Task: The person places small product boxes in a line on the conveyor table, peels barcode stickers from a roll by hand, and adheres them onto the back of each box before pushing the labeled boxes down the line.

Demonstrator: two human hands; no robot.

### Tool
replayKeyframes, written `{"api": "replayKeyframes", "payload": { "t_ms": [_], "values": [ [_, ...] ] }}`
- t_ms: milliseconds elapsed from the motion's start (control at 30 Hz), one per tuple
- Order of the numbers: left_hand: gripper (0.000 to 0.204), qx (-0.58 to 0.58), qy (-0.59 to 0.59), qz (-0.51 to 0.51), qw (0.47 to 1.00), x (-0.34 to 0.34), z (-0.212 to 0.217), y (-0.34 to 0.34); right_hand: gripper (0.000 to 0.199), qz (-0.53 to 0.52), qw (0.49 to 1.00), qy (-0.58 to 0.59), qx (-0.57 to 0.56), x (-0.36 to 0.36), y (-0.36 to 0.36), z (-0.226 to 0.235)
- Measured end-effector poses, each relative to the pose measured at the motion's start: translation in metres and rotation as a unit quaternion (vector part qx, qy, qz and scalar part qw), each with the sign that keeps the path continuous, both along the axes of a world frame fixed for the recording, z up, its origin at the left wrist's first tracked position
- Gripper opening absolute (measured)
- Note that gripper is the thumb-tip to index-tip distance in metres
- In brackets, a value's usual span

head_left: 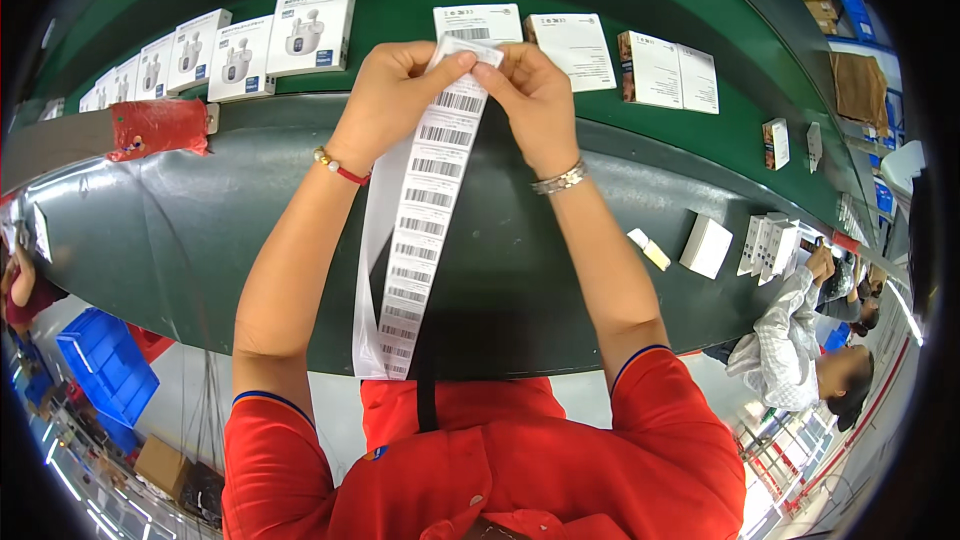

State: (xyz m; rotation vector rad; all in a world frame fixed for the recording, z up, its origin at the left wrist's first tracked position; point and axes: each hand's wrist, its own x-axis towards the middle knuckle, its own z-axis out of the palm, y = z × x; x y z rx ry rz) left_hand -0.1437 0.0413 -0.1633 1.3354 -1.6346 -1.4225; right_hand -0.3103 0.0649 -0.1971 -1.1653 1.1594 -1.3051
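label strip [418,230] hangs from both hands down over green belt [200,230]; left hand [392,90] grip pinched shut on strip top, right hand [535,95] fingertips closed on top label, imo peel slow, keep backing taut; white boxes [300,32] beyond strip, on belt

Bright, even overhead light; soft glare on the green worktop [180,230] (left side); fisheye bends edges; corners black.

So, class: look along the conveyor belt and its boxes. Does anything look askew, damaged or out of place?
Mostly orderly. One small box stands on end at the right while the white boxes lie flat, and a crumpled red wrap sits on the rail at left. The label strip hangs uncreased from both hands.
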Motion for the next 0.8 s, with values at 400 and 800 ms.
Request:
{"api": "replayKeyframes", "payload": {
  "t_ms": [400, 800],
  "values": [
    [0.027, -0.007, -0.057, -0.088, 0.994, -0.050, -0.007, 0.013, 0.020, -0.162, 0.923, 0.326, -0.124, -0.088, -0.024, -0.003],
    [0.033, -0.296, -0.179, -0.087, 0.934, -0.082, -0.032, 0.010, 0.030, -0.091, 0.906, 0.411, -0.040, -0.109, -0.068, -0.029]
  ]
}}
